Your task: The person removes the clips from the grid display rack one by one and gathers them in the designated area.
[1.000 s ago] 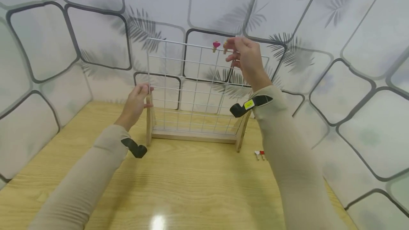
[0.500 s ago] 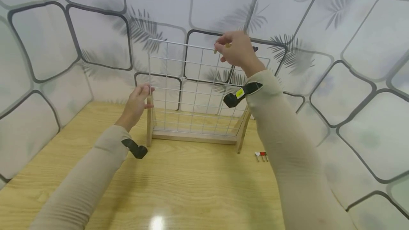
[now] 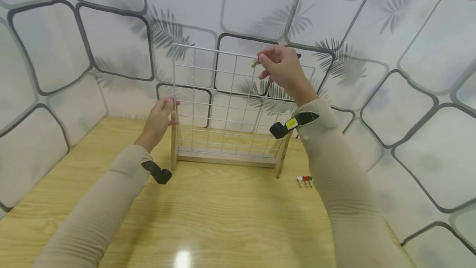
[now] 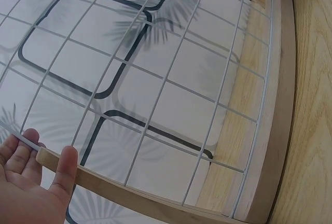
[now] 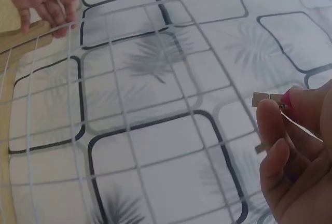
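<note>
My right hand (image 3: pixel 284 67) pinches a small wooden clothespin (image 5: pixel 262 100) with a pink decoration, mostly covered by the thumb. The clothespin is just off the top wire of a white wire grid rack (image 3: pixel 223 90) on wooden feet. A second wooden clip (image 5: pixel 260 147) shows behind my right fingers at that wire, partly hidden. Beyond the hand, a dark-topped clip (image 3: pixel 298 56) shows near the rack's top right. My left hand (image 3: pixel 158 121) holds the rack's left side, its fingers around the edge wire beside the wooden upright (image 4: pixel 104 185).
On the wooden table (image 3: pixel 223 218), right of the rack, lie a white heart clip (image 3: pixel 299 179), a red one (image 3: pixel 305 179) and a green one (image 3: pixel 310 179). A patterned wall covering (image 3: pixel 238 3) stands close behind the rack.
My right hand reached left to the pink heart clothespin on the top wire, pinched it, and drew it off, slightly down and right. My left hand has stayed in place.
</note>
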The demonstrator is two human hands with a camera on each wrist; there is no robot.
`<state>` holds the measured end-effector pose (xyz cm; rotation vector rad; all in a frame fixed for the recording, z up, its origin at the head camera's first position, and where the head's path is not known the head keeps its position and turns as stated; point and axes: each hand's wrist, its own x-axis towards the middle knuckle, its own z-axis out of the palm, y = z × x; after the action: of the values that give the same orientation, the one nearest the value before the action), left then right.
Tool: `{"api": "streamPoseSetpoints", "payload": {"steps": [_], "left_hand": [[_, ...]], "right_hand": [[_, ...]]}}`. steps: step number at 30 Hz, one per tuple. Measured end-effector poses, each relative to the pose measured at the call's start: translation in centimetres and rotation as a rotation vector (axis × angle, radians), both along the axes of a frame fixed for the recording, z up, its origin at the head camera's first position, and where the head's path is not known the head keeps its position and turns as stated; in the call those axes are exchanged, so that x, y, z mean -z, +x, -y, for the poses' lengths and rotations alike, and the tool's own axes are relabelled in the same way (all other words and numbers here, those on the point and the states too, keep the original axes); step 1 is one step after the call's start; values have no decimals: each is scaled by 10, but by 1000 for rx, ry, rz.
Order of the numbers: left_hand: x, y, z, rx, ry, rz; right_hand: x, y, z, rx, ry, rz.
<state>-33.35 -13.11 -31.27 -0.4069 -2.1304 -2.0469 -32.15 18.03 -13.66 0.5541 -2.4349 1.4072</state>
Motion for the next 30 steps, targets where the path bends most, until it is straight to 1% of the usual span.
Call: {"api": "streamPoseSetpoints", "payload": {"steps": [3,7,13,17,20,25,27,30], "left_hand": [[0,0,1,-1,-3,-3],[-1,-1,3,-5,-10,-9],[-2,0,5,-4,-29,-14],[-3,1,5,-6,-17,-14],[-3,1,5,-8,-19,-12],[-3,1,5,-7,-24,-7],[-2,0,4,-6,-22,-2],[-1,0,0,0,-18,5]], "right_hand": [[20,1,-20,-10,-6,35],[49,2,-46,18,-11,90],[92,9,-86,54,90,172],[120,15,-113,55,121,204],[138,19,-135,83,103,230],[166,29,-171,166,59,296],[175,34,-186,187,49,325],[189,43,-206,214,49,346]]}}
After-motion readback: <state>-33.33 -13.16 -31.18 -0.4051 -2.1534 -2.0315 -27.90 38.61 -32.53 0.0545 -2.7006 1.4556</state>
